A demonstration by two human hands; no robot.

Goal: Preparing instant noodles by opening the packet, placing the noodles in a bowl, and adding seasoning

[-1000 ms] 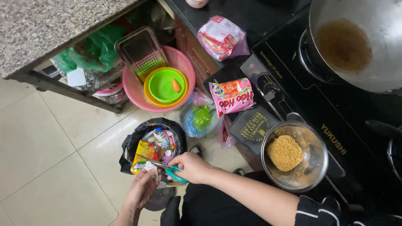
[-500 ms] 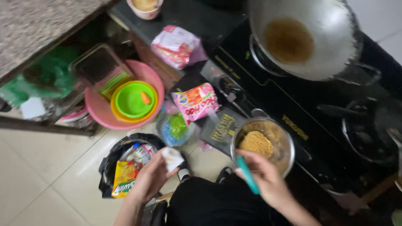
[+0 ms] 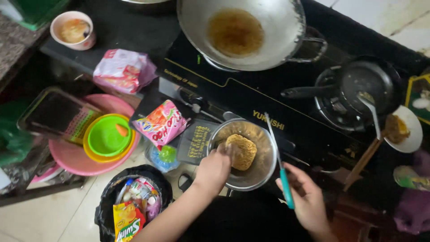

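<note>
Right now the left hand (image 3: 214, 169) reaches into a shiny metal bowl (image 3: 264, 175) near the front edge of the black worktop (image 3: 134, 27). Its fingers are bent at the bowl's left side and touch a dry block of noodles (image 3: 242, 151) that sits in the middle of the bowl. I cannot tell if the fingers pinch the block or only rest on it.

The right hand (image 3: 307, 199) is just to the right of the bowl. It is closed around the teal handle of a pair of scissors (image 3: 280, 163). The thin blades point up and away, across the right rim of the bowl.

Far behind the bowl sits a big metal wok (image 3: 237, 33) with brown liquid in it. To the right is a small black pan (image 3: 358, 92) with a spoon (image 3: 371, 112) leaning in it. A white plate (image 3: 414, 134) with some brown food is at the far right.

Left of the bowl lie a dark packet (image 3: 197, 141) and a pink noodle packet (image 3: 161, 123). Another pink bag (image 3: 123, 69) lies farther back, near a small cup (image 3: 73, 29). Down on the left is a pink basin (image 3: 71, 157) with green and yellow bowls (image 3: 107, 136) in it. A black bin (image 3: 134, 204) full of wrappers stands on the tiled floor (image 3: 45, 219).
</note>
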